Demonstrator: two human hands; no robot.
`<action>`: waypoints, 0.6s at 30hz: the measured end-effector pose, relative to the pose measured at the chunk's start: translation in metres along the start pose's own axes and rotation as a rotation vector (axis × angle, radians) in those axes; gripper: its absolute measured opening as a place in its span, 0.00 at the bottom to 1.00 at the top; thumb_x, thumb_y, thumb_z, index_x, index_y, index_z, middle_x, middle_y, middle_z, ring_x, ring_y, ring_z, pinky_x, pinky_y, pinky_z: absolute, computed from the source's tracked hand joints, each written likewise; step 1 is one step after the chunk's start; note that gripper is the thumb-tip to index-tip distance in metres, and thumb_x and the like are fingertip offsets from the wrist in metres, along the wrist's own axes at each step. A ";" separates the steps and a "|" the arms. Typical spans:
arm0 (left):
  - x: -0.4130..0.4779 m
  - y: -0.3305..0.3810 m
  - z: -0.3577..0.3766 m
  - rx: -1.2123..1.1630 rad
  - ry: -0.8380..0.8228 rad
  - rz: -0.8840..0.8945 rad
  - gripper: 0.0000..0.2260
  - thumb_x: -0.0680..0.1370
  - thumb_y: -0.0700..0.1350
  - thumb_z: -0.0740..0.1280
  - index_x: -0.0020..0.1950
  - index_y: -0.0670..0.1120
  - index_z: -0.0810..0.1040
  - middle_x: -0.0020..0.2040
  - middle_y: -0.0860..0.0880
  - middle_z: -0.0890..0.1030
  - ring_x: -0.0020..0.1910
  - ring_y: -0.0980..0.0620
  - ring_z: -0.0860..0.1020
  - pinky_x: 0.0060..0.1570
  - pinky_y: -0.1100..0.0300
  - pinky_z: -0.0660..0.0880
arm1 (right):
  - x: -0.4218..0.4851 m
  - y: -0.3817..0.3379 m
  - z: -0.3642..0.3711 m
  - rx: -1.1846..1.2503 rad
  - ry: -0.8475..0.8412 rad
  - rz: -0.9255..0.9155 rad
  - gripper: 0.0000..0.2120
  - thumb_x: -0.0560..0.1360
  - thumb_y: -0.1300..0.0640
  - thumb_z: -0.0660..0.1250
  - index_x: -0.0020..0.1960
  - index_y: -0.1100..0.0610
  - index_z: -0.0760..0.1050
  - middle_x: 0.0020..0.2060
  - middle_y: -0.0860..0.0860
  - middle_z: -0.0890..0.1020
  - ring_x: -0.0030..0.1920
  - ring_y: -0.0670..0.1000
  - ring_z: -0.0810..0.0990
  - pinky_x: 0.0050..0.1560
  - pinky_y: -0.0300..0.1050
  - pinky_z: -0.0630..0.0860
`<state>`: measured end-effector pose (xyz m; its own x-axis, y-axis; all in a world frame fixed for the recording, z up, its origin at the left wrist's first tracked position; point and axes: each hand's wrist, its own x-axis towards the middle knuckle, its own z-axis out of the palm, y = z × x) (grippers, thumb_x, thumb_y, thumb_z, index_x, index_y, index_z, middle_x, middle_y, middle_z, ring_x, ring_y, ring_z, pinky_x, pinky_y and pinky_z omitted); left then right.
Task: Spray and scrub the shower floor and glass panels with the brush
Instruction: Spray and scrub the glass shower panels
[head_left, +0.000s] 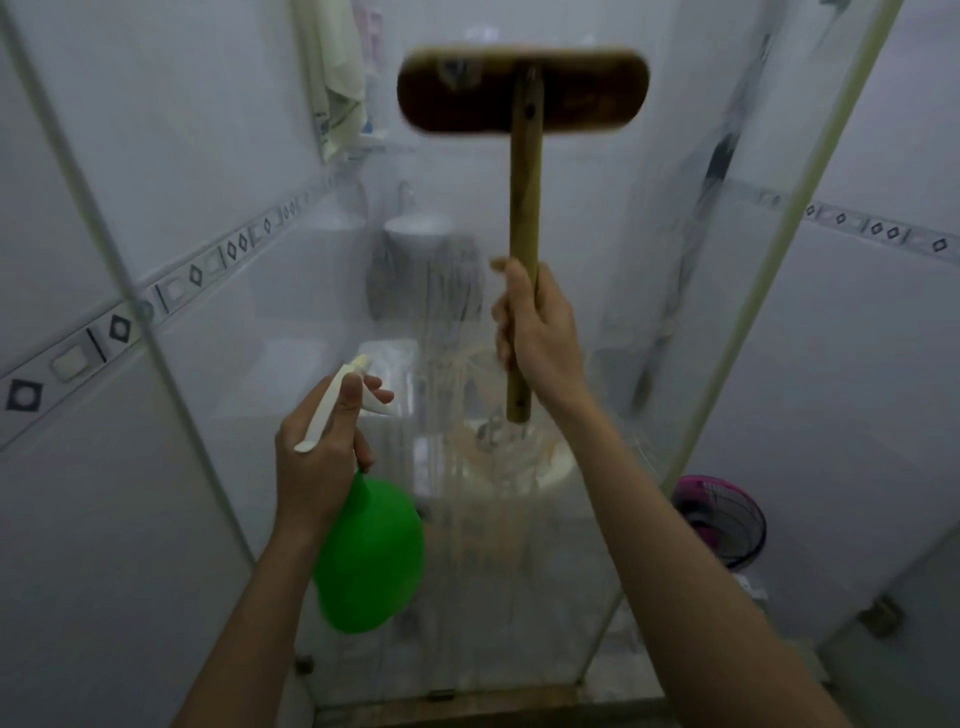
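My right hand (537, 332) grips the wooden handle of a scrubbing brush (523, 91), held upright with its wide brown head high against the glass panel (467, 260). The head is blurred. My left hand (319, 452) holds a green spray bottle (369, 556) by its white trigger top, one finger on the trigger, nozzle pointing at the glass. Streaks run down the glass below the brush. The shower floor is only dimly visible through the wet panel.
A pale frame post (769, 260) edges the glass on the right, another (119, 260) on the left. Tiled walls with a patterned border close both sides. A pink fan (722, 519) stands low right. A basin and toilet show blurred behind the glass.
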<state>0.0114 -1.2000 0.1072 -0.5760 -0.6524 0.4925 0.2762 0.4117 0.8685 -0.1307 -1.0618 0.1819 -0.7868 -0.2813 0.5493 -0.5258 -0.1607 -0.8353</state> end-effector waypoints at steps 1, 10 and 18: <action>-0.001 -0.001 -0.002 0.000 -0.001 -0.001 0.16 0.82 0.57 0.57 0.50 0.50 0.82 0.43 0.57 0.86 0.22 0.55 0.72 0.27 0.66 0.73 | 0.011 -0.014 0.001 0.045 -0.011 -0.022 0.12 0.84 0.52 0.54 0.57 0.57 0.72 0.34 0.56 0.70 0.26 0.50 0.68 0.25 0.45 0.69; -0.004 -0.015 -0.012 -0.020 0.016 -0.051 0.14 0.82 0.54 0.59 0.51 0.49 0.83 0.43 0.53 0.86 0.22 0.53 0.72 0.26 0.63 0.73 | 0.019 -0.037 -0.009 0.159 0.120 0.072 0.22 0.83 0.44 0.54 0.43 0.61 0.71 0.27 0.53 0.70 0.23 0.51 0.68 0.22 0.41 0.68; -0.006 -0.015 -0.008 -0.018 0.020 -0.059 0.16 0.82 0.54 0.59 0.52 0.46 0.82 0.46 0.56 0.87 0.21 0.55 0.72 0.26 0.66 0.72 | -0.041 0.033 -0.007 0.021 0.113 0.186 0.20 0.82 0.43 0.55 0.35 0.51 0.67 0.25 0.48 0.66 0.24 0.47 0.64 0.25 0.44 0.61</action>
<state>0.0172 -1.2072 0.0917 -0.5765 -0.6876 0.4414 0.2565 0.3606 0.8967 -0.1177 -1.0491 0.1318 -0.9015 -0.2007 0.3834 -0.3620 -0.1357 -0.9223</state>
